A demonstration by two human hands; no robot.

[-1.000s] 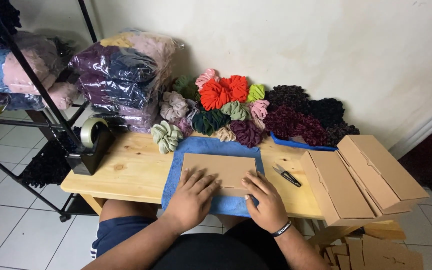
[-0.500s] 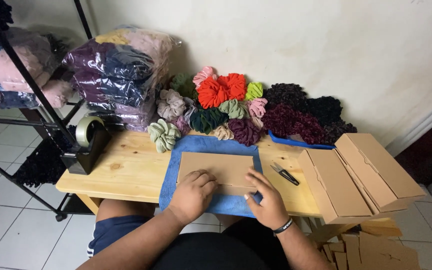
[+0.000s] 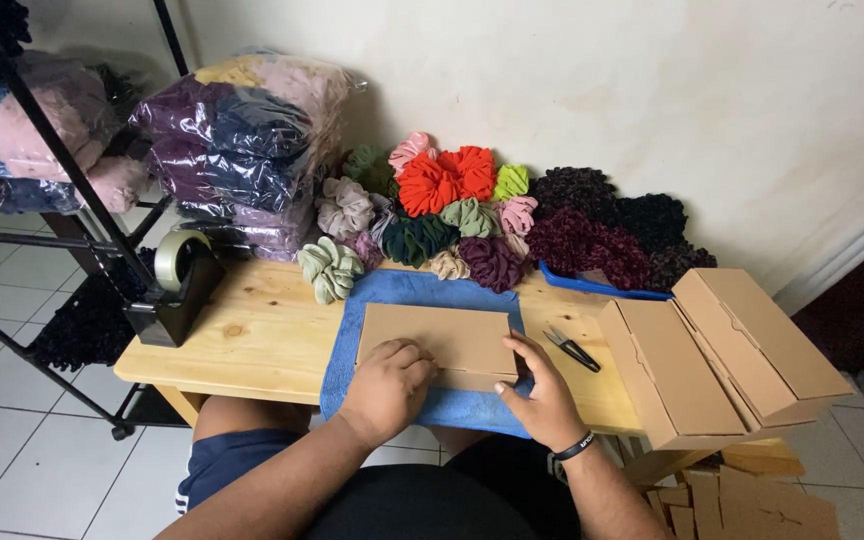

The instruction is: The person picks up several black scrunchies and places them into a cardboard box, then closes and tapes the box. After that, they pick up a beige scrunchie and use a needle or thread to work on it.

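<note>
On blue towel [image 3: 407,290]: flat cardboard box [image 3: 442,338], hands [image 3: 387,385] pressing.

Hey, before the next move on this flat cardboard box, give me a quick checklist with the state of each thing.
1. Both hands on box: left hand flat on the near edge, right hand at the near right corner. Ok.
2. Box flat on the blue cloth: ok.
3. Snips clear of the box, just to its right: ok.
4. Tape dispenser on the table's left end: ok.
5. Scrunchies behind the cloth, none on the box: ok.
6. Whether the near flap is fully creased: cannot tell.
</note>
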